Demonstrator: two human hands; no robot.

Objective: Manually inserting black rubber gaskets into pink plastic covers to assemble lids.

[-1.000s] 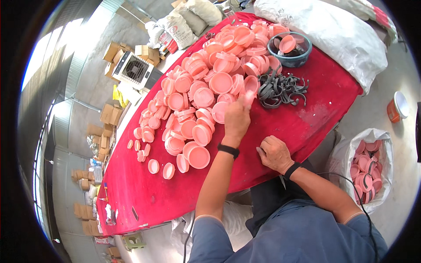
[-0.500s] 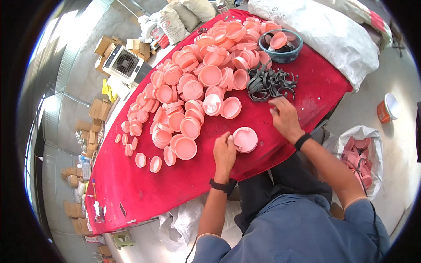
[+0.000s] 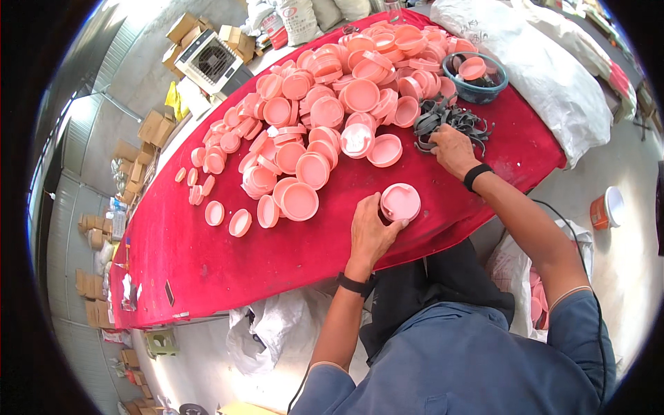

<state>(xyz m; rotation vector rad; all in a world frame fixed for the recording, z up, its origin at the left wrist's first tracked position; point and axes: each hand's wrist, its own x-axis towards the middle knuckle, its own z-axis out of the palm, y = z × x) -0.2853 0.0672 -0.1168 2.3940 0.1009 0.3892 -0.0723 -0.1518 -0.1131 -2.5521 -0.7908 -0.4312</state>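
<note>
My left hand [image 3: 373, 232] is closed round the near left side of a pink round plastic container [image 3: 402, 200] that lies on the red cloth. Its thumb presses the near edge and the fingers curl along the far left side. My right hand [image 3: 456, 152] reaches into the near side of a tangle of dark grey straps [image 3: 453, 121]. Its fingers are bent and pinch at a strap; their tips partly merge with the pile. Left of the straps spreads a big heap of pink round lids and shallow cups [image 3: 325, 111].
A teal basin [image 3: 476, 90] with pink and dark pieces stands behind the straps. Large white sacks [image 3: 526, 69] lie along the far right edge of the red-covered table [image 3: 228, 277]. Below right are a sack of pink pieces [image 3: 512, 270] and an orange-and-white bucket [image 3: 607, 209].
My right hand has moved from just short of the straps into their near side. My left hand has shifted its grip on the pink container, thumb now at its near edge. The whole view has turned slightly.
</note>
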